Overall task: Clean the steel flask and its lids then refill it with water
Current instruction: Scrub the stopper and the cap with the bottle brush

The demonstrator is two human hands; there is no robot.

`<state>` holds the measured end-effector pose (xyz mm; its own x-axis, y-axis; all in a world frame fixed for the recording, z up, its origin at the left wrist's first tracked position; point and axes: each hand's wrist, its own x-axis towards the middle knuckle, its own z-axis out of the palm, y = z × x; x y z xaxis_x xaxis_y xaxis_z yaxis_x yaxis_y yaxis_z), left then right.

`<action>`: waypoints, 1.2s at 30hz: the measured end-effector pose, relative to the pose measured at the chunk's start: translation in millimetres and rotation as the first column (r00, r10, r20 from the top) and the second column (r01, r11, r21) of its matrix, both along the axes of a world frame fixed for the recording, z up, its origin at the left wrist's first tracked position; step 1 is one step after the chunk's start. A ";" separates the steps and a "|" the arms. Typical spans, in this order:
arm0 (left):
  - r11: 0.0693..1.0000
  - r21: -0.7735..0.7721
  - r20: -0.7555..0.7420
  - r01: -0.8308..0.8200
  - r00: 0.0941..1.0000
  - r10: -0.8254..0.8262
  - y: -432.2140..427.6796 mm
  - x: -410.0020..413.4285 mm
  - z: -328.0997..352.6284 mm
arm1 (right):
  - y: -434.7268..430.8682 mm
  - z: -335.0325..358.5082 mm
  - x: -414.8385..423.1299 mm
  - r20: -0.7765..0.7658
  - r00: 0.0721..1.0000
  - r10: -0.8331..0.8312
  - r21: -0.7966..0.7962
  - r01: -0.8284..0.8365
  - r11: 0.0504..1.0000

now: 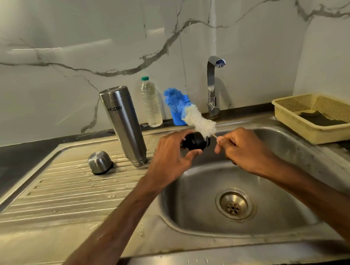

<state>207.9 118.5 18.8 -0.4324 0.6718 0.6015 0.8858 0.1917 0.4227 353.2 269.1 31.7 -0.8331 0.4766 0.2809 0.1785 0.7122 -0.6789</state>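
My left fingers (191, 154) curl round the black lid (194, 144) over the sink (280, 141), my right fingers (224, 142) pinch the brush (199, 121) stem: I should twist its bristles firmly into every groove

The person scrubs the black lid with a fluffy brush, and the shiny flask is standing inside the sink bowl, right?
Not quite. The head view shows the steel flask standing on the ridged drainboard left of the bowl, not inside it. The rest holds: the left hand holds the black lid while the right hand holds the brush against it.
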 end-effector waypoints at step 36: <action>0.922 0.383 0.810 0.058 0.458 -0.365 -1.1 -10.6 -1.8 | -9.6 -3.4 -0.2 -0.216 0.976 -0.019 -0.531 -0.101 0.841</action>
